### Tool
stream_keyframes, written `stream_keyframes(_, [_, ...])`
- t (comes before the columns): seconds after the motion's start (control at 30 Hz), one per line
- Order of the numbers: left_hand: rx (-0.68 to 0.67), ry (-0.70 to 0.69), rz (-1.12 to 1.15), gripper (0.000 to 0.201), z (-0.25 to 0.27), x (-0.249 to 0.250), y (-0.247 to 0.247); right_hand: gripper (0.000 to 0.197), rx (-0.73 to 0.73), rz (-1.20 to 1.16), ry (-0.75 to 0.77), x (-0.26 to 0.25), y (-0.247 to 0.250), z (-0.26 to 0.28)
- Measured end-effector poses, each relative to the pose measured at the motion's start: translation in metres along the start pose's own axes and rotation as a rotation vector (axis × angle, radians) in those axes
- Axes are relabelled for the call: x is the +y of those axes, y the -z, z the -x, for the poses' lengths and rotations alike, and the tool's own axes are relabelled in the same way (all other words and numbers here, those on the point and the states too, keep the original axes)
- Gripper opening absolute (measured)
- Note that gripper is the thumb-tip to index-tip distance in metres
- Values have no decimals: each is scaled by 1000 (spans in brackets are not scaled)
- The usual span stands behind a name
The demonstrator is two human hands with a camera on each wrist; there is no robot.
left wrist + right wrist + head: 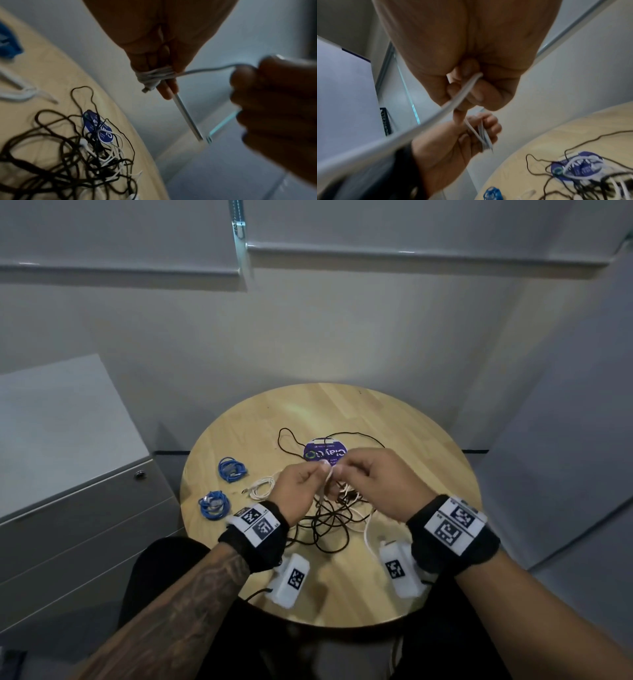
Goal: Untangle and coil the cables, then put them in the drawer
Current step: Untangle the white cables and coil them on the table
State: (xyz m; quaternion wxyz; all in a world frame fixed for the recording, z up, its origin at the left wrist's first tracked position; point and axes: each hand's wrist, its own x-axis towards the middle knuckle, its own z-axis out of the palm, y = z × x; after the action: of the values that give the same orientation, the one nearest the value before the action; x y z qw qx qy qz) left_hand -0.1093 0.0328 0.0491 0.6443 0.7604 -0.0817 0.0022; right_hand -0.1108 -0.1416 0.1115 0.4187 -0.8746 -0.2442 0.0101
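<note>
Both hands are raised over the round wooden table [411,440]. My left hand [320,474] holds a thin white cable [154,75] wound in several turns round its fingers, the plug end sticking out below. A strand of that cable [464,89] runs to my right hand [339,470], which pinches it close by; its loose length [368,529] trails down to the table. Under the hands lies a tangle of black and white cables [329,518]. Two coiled blue cables [232,469] [214,505] and a coiled white one [262,487] lie to the left.
A grey drawer cabinet [78,508] with a lock stands left of the table, its drawers closed. A round purple sticker [325,453] sits on the tabletop behind the tangle. Grey walls close in behind and to the right.
</note>
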Motion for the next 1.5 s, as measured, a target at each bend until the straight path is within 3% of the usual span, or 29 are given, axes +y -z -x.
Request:
stream_keyframes(0.07, [-148, 104, 130, 44, 1, 9, 1, 17, 44, 26, 7, 9, 10, -7])
stream_keyframes(0.13, [-248, 204, 292, 38, 2, 24, 2, 15, 63, -28, 1, 18, 11, -10])
stream_keyframes(0.2, [-262, 297, 534, 32, 6, 37, 5, 15, 68, -95, -9, 25, 6, -10])
stream_keyframes(0.27, [-210, 342, 858, 30, 6, 45, 13, 19, -2, -81, -42, 29, -5, -7])
stream_keyframes(0.33, [-88, 290, 1127, 24, 1, 50, 28, 23, -103, -15, -97, 36, -21, 1])
stream_keyframes(0.4, [80, 230, 1215, 22, -9, 51, 44, 24, -153, 12, -115, 43, -37, 13])
stream_keyframes(0.53, [323, 177, 1039, 23, -21, 31, 60, 30, -148, 44, -79, 40, -52, 27])
stream_keyframes(0.63, [382, 125, 677, 23, -20, 7, 50, 28, -148, 58, 27, 21, -46, 28])
stream_keyframes(0.73, [222, 46, 154, 26, -8, -7, 36, 20, -78, -48, 41, 8, -26, 22])
stream_keyframes(0.8, [69, 46, 13, 29, 1, -7, 24, 15, 4, -92, 39, 7, -9, 17])
stream_keyframes(0.97, [-253, 112, 167, 46, 11, 11, 0, 10, 253, -105, 41, 18, 7, 5])
stream_keyframes(1.07, [-302, 126, 371, 37, 13, 27, -5, 11, 299, -148, 15, 22, -1, 0])
stream_keyframes(1.3, [-149, 316, 782, 44, 4, 35, 3, 18, -49, -339, -76, 19, -20, 8])
stream_keyframes(1.37, [-183, 379, 832, 43, 6, 27, 6, 15, -80, -340, -101, 24, -22, 9])
stream_keyframes(1.47, [-316, 457, 873, 40, 9, 15, 10, 38, -116, -339, -169, 35, -26, 13])
stream_keyframes(1.5, [-357, 464, 864, 40, 10, 12, 11, 38, -147, -364, -183, 38, -29, 13])
